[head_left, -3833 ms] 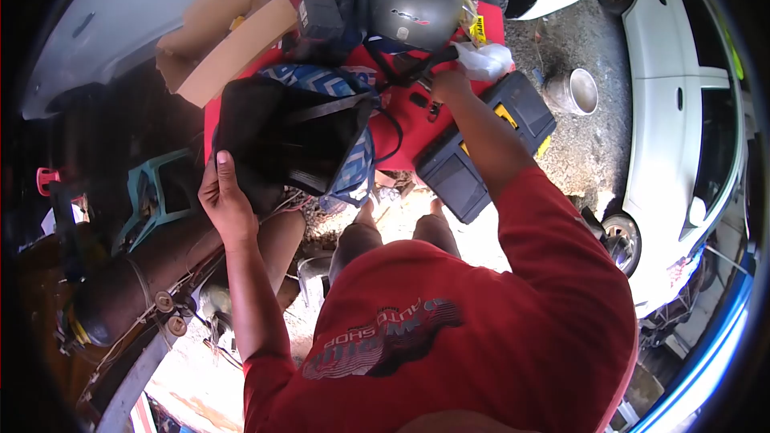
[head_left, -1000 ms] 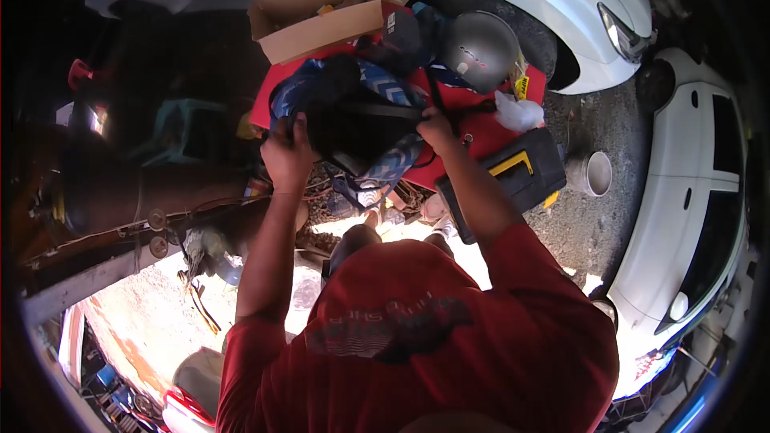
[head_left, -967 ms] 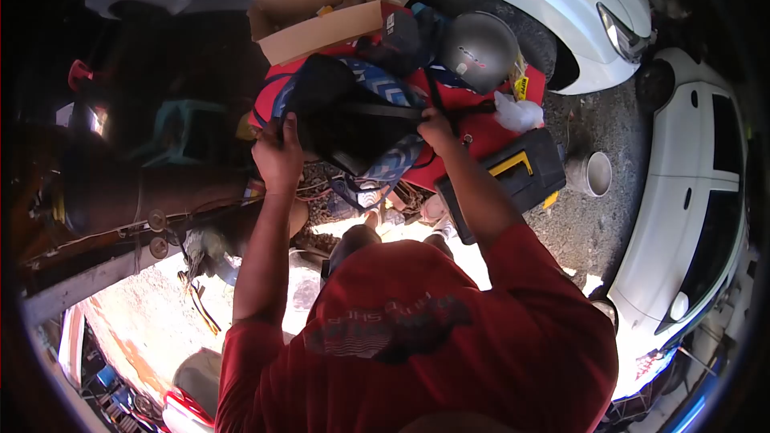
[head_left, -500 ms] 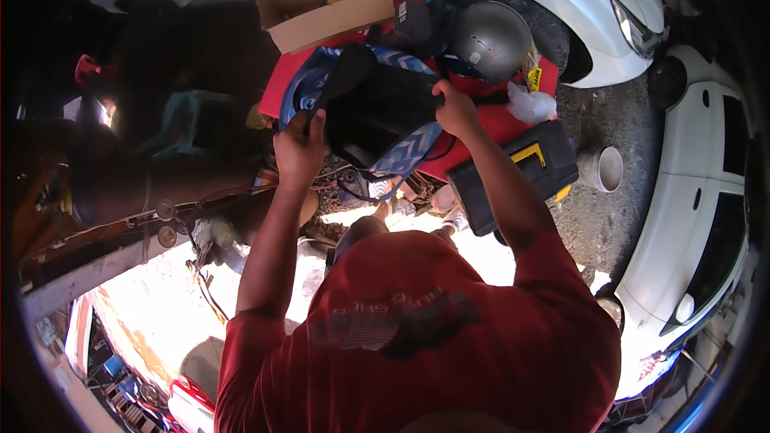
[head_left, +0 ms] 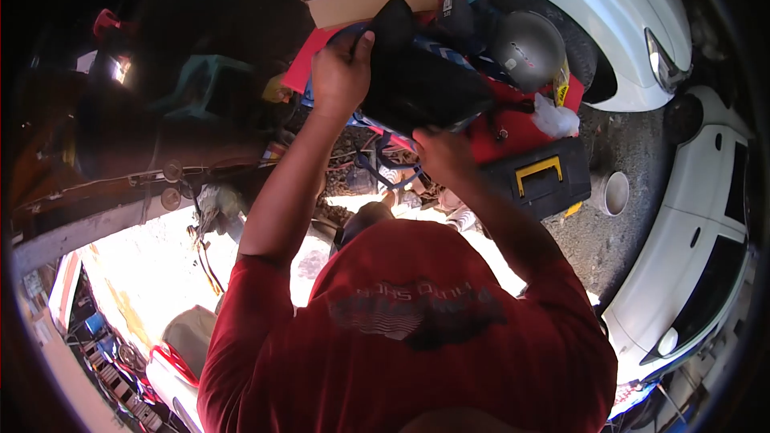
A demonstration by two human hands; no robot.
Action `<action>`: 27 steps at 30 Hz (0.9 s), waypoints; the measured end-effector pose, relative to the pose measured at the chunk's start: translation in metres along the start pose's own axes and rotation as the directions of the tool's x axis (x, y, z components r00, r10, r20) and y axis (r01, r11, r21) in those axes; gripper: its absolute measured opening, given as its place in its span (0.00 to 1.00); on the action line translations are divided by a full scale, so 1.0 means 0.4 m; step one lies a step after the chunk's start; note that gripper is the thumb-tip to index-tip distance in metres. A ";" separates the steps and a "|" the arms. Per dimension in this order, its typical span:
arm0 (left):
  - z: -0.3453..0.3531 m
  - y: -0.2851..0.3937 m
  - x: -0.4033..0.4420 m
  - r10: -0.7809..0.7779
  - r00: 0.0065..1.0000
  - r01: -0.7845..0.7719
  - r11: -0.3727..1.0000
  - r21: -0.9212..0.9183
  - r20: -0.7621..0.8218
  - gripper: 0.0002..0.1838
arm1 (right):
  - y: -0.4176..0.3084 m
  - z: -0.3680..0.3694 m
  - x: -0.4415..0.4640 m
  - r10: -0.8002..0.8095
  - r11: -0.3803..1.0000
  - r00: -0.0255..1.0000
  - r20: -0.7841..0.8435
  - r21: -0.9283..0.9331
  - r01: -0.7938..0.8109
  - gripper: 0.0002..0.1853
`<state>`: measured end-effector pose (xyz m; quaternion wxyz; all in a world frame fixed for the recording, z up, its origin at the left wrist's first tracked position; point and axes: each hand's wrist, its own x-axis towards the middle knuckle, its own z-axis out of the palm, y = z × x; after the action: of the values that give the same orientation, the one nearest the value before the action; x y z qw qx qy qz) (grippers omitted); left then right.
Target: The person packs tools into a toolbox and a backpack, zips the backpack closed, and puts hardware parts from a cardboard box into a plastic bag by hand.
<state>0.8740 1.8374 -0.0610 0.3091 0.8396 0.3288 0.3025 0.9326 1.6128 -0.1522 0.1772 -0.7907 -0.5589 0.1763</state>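
A black and blue patterned bag (head_left: 425, 84) lies on a red surface (head_left: 521, 133), its dark inner side facing up. My left hand (head_left: 341, 76) pinches the bag's black fabric at its upper left edge, thumb pointing up. Closed at the bag's lower edge is my right hand (head_left: 443, 154), its fingertips partly hidden. Blue straps (head_left: 377, 162) hang below the bag between my hands. Right of my right hand sits a black toolbox (head_left: 545, 180) with a yellow handle.
Behind the bag stands an open cardboard box (head_left: 373, 0). A grey helmet (head_left: 527, 50) and a white plastic bag (head_left: 555, 118) rest at the right. A white bucket (head_left: 614, 194) is on the gravel. One white car (head_left: 682, 232) stands at the right, another car (head_left: 593, 0) behind.
My left hand has moved up with the bag's edge. My right hand has gone from the bag's upper right side to its lower edge. The view has shifted too.
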 end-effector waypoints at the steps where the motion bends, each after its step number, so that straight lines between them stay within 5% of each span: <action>1: 0.000 0.008 0.019 0.085 0.993 -0.085 0.996 0.010 -0.081 0.18 | -0.005 -0.054 -0.001 0.068 0.997 0.995 -0.080 0.034 -0.065 0.08; 2: 0.001 0.019 0.031 0.070 0.994 -0.069 0.998 0.013 -0.089 0.18 | 0.005 -0.081 -0.007 0.139 0.989 0.978 -0.154 0.072 -0.129 0.07; 5: 0.014 0.045 0.021 0.120 0.964 -0.115 0.993 -0.036 0.238 0.18 | 0.113 -0.060 0.011 0.157 0.982 0.960 -0.232 0.141 -0.126 0.06; 8: 0.075 0.000 -0.114 0.240 0.851 -0.187 0.970 -0.157 0.466 0.17 | 0.115 -0.028 -0.017 0.155 0.984 0.976 -0.156 0.116 -0.138 0.07; 12: 0.061 -0.026 -0.268 0.109 0.747 0.068 0.969 -0.238 0.656 0.21 | 0.075 0.021 -0.053 0.153 0.986 0.982 -0.108 0.090 -0.144 0.09; 17: -0.043 -0.101 -0.444 0.152 0.908 -0.030 0.953 -0.302 0.390 0.29 | 0.116 0.053 -0.086 0.086 0.995 0.993 -0.075 0.048 -0.083 0.20; 20: -0.245 -0.112 -0.480 -0.090 0.951 0.129 0.985 -0.115 0.297 0.26 | 0.103 0.018 -0.086 0.040 0.999 0.995 -0.091 0.007 -0.040 0.23; 22: -0.385 -0.136 -0.519 -0.201 0.975 0.197 0.979 0.047 0.099 0.25 | 0.102 0.003 -0.081 -0.005 1.000 0.995 -0.099 0.020 0.007 0.24; 27: -0.664 -0.258 -0.705 -0.447 0.777 0.600 0.739 0.307 -0.442 0.24 | 0.092 -0.016 -0.070 0.027 1.000 0.996 -0.080 0.014 -0.026 0.22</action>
<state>0.4779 1.7751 -0.0546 0.1271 0.6917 0.6614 0.2605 0.9572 1.5743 -0.1618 0.2022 -0.8034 -0.5396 0.1501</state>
